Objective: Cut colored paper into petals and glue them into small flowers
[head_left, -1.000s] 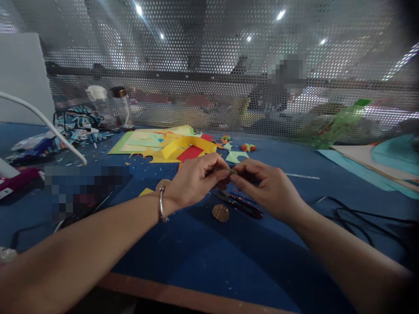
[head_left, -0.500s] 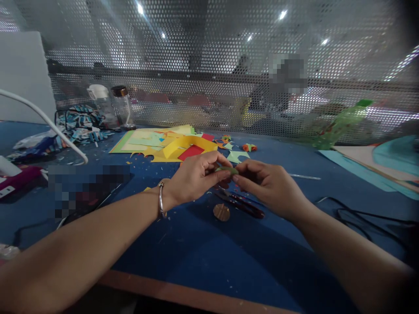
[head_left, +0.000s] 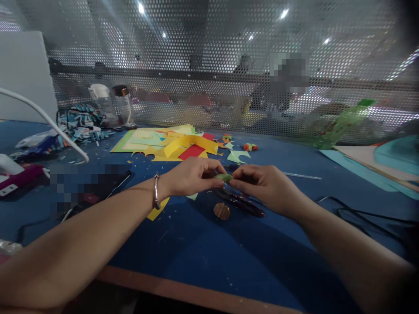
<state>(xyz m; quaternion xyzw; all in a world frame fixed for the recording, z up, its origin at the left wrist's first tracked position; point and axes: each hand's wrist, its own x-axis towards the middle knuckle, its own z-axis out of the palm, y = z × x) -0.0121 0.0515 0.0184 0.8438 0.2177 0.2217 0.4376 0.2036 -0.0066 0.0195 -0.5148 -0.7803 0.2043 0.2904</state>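
A small light-green piece [head_left: 224, 178], apparently paper, is pinched by the left hand [head_left: 195, 176] and right hand [head_left: 269, 187] above a dark-red-handled tool [head_left: 250, 207]; it has been lowered slightly and bared more, presumably easing handling.

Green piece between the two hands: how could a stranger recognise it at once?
Over the blue table, the left hand and right hand nearly meet. Between them is the small green piece; unlike the pale green paper scrap lying behind, it is held.

Your bare left hand [head_left: 195, 175] and bare right hand [head_left: 269, 188] nearly meet, fingers [head_left: 213, 165] curled toward thumbs [head_left: 211, 184] in pinches, both bare forearms [head_left: 108, 231] angled inward.
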